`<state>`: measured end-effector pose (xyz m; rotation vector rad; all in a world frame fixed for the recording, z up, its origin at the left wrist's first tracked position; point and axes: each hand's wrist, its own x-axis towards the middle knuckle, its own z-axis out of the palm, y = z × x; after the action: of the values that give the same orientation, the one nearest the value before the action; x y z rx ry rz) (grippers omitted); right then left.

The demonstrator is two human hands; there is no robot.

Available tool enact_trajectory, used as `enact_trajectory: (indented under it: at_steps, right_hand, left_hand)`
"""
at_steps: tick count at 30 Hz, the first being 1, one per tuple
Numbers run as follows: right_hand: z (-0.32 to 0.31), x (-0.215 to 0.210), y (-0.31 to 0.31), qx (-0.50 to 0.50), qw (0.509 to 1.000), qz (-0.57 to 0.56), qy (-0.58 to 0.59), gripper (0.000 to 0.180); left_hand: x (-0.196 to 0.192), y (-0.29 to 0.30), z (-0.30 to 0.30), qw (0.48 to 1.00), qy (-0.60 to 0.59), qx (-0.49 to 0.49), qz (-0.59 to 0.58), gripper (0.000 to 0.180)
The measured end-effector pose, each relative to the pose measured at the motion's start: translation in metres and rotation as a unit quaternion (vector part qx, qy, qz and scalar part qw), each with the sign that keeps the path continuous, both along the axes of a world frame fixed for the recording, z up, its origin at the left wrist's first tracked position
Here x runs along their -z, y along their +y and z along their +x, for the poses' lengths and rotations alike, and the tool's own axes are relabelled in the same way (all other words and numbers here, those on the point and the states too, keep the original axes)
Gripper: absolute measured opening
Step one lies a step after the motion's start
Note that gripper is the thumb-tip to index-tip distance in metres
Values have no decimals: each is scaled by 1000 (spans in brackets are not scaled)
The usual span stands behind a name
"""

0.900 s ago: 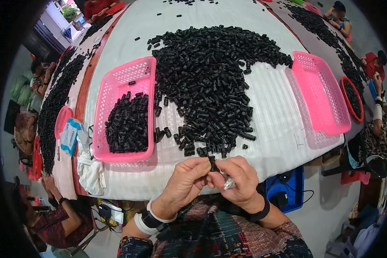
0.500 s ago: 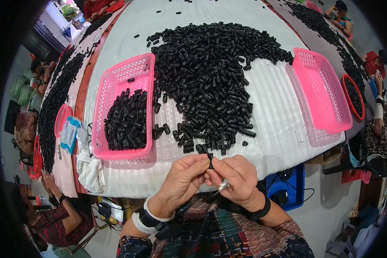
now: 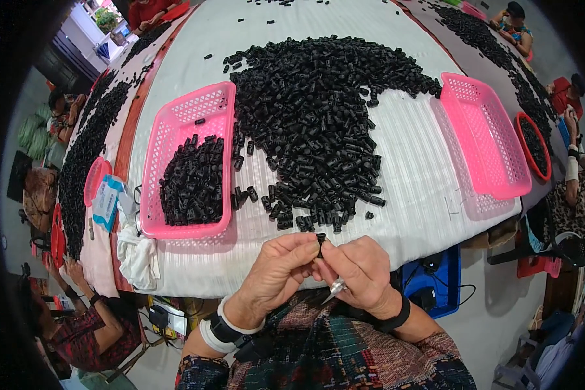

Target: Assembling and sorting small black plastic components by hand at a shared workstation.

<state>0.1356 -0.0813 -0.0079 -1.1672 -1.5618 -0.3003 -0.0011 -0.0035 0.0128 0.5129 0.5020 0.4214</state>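
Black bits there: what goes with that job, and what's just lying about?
Seemingly in use:
- black part, between left hand and right hand
- silver tool, in right hand
- black heap
- left pink basket

Probably just lying about:
- white cloth
- blue-and-white packet
- blue tray

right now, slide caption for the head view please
Left hand and right hand hold a small black part near a heap of black pieces.

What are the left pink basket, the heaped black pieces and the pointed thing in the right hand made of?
Left pink basket: probably plastic, smooth, with even lattice holes.
Heaped black pieces: likely plastic, satiny, with small highlights.
Pointed thing: perhaps metal, polished, from its silvery shine.
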Motion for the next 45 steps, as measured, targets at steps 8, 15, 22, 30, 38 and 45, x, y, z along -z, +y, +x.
enact_trajectory:
  at_steps: [8,15,22,30,38,45]
  right_hand:
    - [0,1,1,-17,997,-67,38,45]
    - [3,-5,4,-7,985,-171,27,51]
    - [5,4,0,-74,957,-167,227,44]
    - [5,6,1,-80,942,-180,273,44]
    - [7,2,2,-2,991,-54,125,39]
    - [7,6,6,31,997,-37,58,35]
  left_hand:
    - [-10,4,2,989,116,-18,89,15]
    - [-2,9,-1,968,185,20,171,14]
    - [4,11,1,993,26,112,19,28]
    - [8,6,12,997,19,70,-24,24]
    - [10,6,13,997,15,64,-33,19]
    - [16,7,11,997,35,39,-52,19]
